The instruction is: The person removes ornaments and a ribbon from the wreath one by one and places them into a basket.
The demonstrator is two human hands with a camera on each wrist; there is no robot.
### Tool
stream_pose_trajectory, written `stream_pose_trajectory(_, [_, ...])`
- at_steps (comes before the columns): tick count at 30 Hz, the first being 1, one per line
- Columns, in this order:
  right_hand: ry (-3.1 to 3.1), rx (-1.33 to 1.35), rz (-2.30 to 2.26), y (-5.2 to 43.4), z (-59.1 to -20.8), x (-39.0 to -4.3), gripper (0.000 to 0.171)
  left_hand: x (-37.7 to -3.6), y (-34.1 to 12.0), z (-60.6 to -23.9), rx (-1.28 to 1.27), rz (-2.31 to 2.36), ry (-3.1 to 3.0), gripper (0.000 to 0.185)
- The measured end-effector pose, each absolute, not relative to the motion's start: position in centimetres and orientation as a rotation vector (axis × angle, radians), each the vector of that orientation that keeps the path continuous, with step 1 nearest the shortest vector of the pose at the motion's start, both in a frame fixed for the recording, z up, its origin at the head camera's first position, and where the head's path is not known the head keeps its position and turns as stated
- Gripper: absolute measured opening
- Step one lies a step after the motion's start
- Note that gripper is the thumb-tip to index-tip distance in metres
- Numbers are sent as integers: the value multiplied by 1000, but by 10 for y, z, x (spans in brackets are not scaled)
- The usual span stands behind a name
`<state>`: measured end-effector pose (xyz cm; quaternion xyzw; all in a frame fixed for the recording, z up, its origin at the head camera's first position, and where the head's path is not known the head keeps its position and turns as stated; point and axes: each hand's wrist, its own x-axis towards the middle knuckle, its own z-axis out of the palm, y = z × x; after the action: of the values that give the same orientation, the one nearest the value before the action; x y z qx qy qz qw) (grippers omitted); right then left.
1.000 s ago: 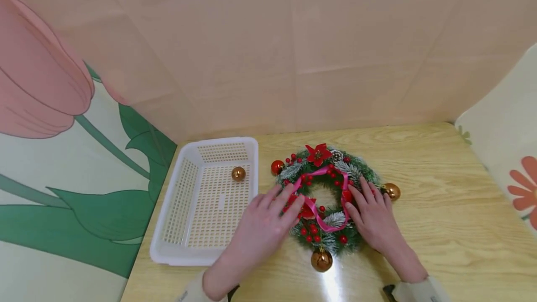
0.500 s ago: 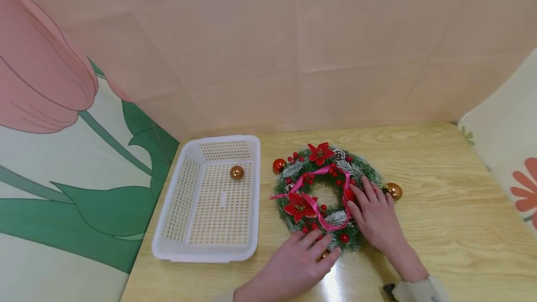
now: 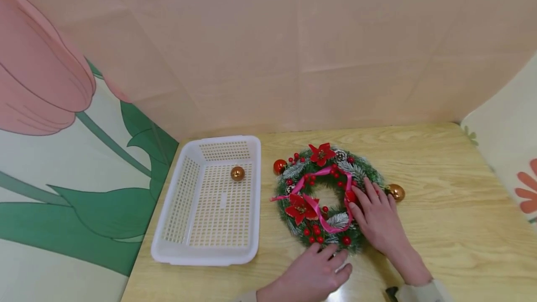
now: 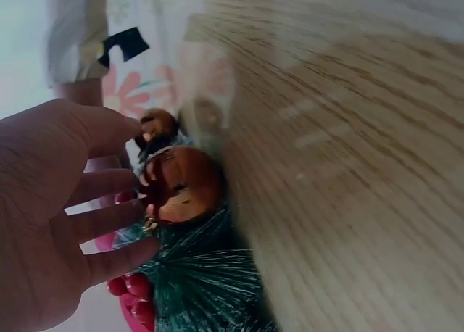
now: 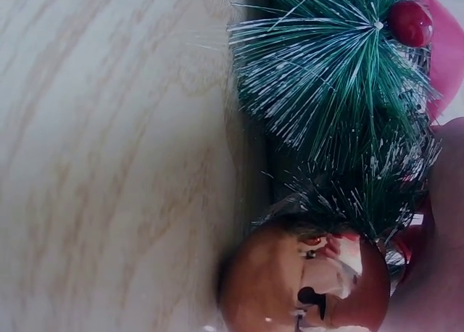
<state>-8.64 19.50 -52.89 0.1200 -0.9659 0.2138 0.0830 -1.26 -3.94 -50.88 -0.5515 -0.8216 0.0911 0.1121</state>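
A green wreath (image 3: 329, 197) with red flowers, red berries and a pink ribbon lies flat on the wooden table (image 3: 444, 232). My right hand (image 3: 377, 216) rests on its right side with straight fingers, close to a gold ball (image 3: 396, 192) (image 5: 304, 285) hanging at the wreath's edge. My left hand (image 3: 320, 269) (image 4: 65, 223) sits at the wreath's near edge and hides the ball there in the head view. The left wrist view shows its fingers (image 4: 116, 220) spread, with the tips at that gold ball (image 4: 181, 183). A red ball (image 3: 278, 166) hangs at the wreath's upper left.
A white perforated basket (image 3: 184, 199) stands left of the wreath and holds one gold ball (image 3: 237, 173). Pink panels rise behind the table. A tulip-print wall closes the left side and a flower-print surface (image 3: 503, 153) the right.
My left hand has moved from the wreath's left side down to its near edge, over the gold ball there. The right hand has stayed on the wreath.
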Motion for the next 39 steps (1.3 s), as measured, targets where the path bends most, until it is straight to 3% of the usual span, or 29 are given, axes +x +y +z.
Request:
stream_pose_trajectory(15, [-2858, 345, 648, 195, -533, -85, 48, -15, -36, -534, -1629, 448, -2339, 31])
stream_pose_trajectory(29, [-2844, 352, 641, 196, -535, -87, 48, -17, -36, -530, -1597, 501, -2295, 24])
stream_pose_trajectory(39, [-2842, 358, 646, 196, -538, -85, 48, -15, -34, -523, -1559, 445, -2247, 37])
